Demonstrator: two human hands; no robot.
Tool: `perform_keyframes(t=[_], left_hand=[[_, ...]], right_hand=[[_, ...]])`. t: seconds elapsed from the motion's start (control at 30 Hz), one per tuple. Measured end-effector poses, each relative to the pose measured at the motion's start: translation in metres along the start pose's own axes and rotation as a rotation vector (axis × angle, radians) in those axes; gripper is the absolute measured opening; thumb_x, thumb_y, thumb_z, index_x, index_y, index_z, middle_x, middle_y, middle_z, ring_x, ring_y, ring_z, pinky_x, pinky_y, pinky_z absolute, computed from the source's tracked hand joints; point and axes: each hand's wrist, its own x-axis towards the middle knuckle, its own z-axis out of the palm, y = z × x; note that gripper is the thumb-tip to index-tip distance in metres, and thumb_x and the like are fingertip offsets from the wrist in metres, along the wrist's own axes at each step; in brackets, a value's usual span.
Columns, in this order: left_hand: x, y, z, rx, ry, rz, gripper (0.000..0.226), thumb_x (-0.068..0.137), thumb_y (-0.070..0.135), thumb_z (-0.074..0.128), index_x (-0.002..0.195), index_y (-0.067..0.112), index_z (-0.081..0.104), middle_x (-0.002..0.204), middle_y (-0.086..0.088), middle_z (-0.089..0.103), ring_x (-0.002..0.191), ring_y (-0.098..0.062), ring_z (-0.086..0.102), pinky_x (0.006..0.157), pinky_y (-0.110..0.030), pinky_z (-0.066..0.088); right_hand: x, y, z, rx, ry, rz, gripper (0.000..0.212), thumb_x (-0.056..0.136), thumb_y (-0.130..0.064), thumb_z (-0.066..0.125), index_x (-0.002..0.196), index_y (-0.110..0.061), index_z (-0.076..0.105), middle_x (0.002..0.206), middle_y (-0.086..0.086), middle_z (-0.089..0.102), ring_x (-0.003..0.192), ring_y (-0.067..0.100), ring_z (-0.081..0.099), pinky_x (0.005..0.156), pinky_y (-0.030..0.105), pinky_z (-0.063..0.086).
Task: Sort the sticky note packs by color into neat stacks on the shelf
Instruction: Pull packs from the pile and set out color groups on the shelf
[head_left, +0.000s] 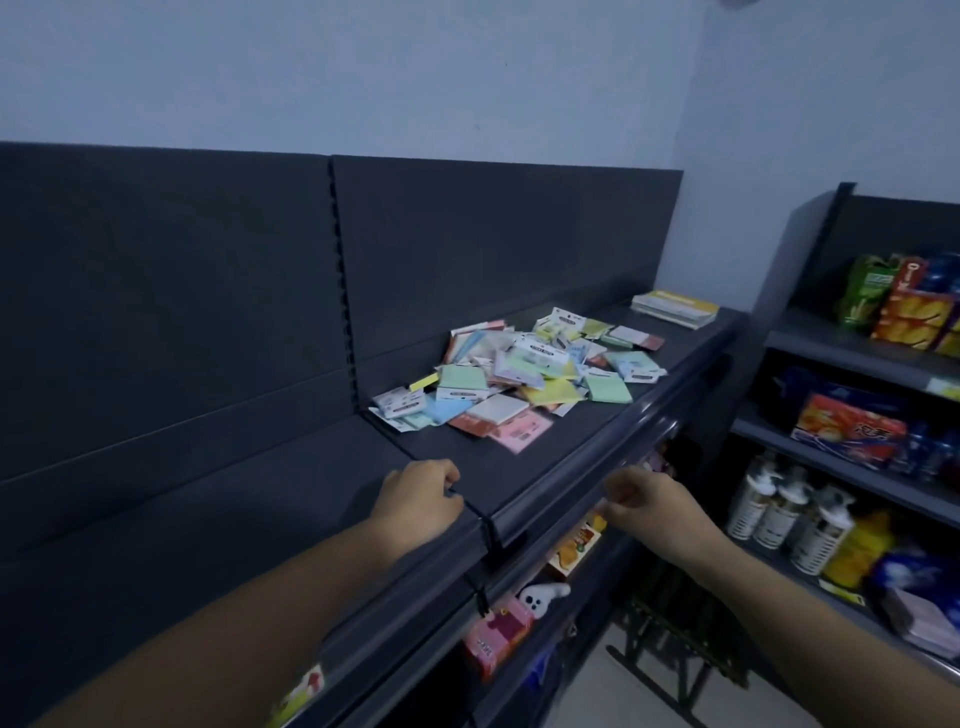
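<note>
A loose heap of sticky note packs (524, 371) in green, yellow, pink, blue and white lies on the dark grey top shelf (467, 467), toward its back. My left hand (421, 493) hovers over the shelf's near part, fingers curled, holding nothing. My right hand (641, 493) is out past the shelf's front lip, fingers loosely curled and empty. Both hands are short of the heap, a good hand's length from the nearest pink pack (522, 428).
A flat yellow-and-white stack (675, 307) sits at the shelf's far right end. Lower shelves below hold boxed goods (496, 636). A second shelving unit on the right carries snack packs (904, 306) and bottles (789, 514). The left shelf section (208, 519) is bare.
</note>
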Motion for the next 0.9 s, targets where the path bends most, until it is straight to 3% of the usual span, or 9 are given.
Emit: perform_keyframes(t=[0.13, 0.23, 0.4, 0.5, 0.6, 0.73, 0.9], left_hand=[[0.05, -0.006, 0.0, 0.058, -0.017, -0.049, 0.033, 0.092, 0.025, 0.051, 0.123, 0.014, 0.054, 0.12, -0.002, 0.059, 0.111, -0.019, 0.055, 0.098, -0.033, 0.041], [0.09, -0.016, 0.006, 0.145, -0.056, -0.054, 0.016, 0.09, 0.026, 0.051, 0.103, 0.018, 0.053, 0.113, -0.004, 0.06, 0.111, -0.023, 0.056, 0.093, -0.033, 0.045], [0.167, -0.031, 0.019, 0.237, -0.032, -0.031, 0.013, 0.089, 0.017, 0.046, 0.08, 0.007, 0.046, 0.102, -0.018, 0.06, 0.095, -0.031, 0.057, 0.074, -0.035, 0.043], [0.199, -0.034, 0.024, 0.351, -0.028, -0.042, 0.02, 0.091, 0.02, 0.044, 0.094, 0.003, 0.055, 0.105, -0.017, 0.059, 0.095, -0.03, 0.058, 0.072, -0.034, 0.043], [0.219, -0.03, 0.029, 0.517, -0.035, -0.092, 0.029, 0.091, 0.026, 0.045, 0.109, 0.006, 0.057, 0.116, -0.014, 0.057, 0.104, -0.028, 0.056, 0.081, -0.033, 0.044], [0.238, -0.031, 0.039, 0.695, -0.068, -0.135, 0.044, 0.093, 0.036, 0.04, 0.127, 0.007, 0.043, 0.131, -0.012, 0.049, 0.12, -0.027, 0.044, 0.099, -0.034, 0.031], [0.254, -0.033, 0.038, 0.711, -0.149, -0.271, 0.056, 0.084, 0.042, 0.051, 0.13, 0.012, 0.039, 0.133, -0.008, 0.045, 0.124, -0.025, 0.035, 0.103, -0.037, 0.022]], right_hand=[[0.042, 0.01, 0.002, 0.045, -0.024, 0.005, 0.027, 0.084, -0.022, 0.065, 0.11, -0.013, 0.061, 0.102, -0.002, 0.062, 0.096, 0.012, 0.059, 0.08, 0.022, 0.044], [0.077, 0.017, 0.004, 0.031, -0.073, -0.019, 0.024, 0.085, -0.023, 0.064, 0.108, -0.015, 0.061, 0.101, -0.002, 0.063, 0.094, 0.012, 0.058, 0.078, 0.022, 0.045], [0.168, 0.017, 0.0, 0.011, -0.103, -0.029, 0.024, 0.087, -0.022, 0.062, 0.109, -0.013, 0.061, 0.102, 0.0, 0.062, 0.092, 0.012, 0.057, 0.071, 0.019, 0.041], [0.211, 0.015, 0.004, -0.006, -0.135, -0.072, 0.022, 0.087, -0.017, 0.06, 0.109, -0.013, 0.062, 0.098, 0.0, 0.061, 0.088, 0.014, 0.057, 0.068, 0.02, 0.041], [0.24, 0.017, 0.016, -0.042, -0.193, -0.126, 0.021, 0.086, -0.014, 0.059, 0.107, -0.012, 0.063, 0.098, 0.002, 0.062, 0.09, 0.016, 0.057, 0.07, 0.019, 0.039], [0.279, 0.012, 0.023, -0.022, -0.221, -0.208, 0.012, 0.087, -0.009, 0.054, 0.095, -0.011, 0.062, 0.092, 0.005, 0.062, 0.084, 0.017, 0.055, 0.066, 0.02, 0.039], [0.344, 0.001, 0.03, 0.041, -0.153, -0.289, 0.03, 0.09, -0.013, 0.055, 0.12, -0.009, 0.057, 0.122, 0.004, 0.059, 0.11, 0.018, 0.054, 0.08, 0.018, 0.035]])
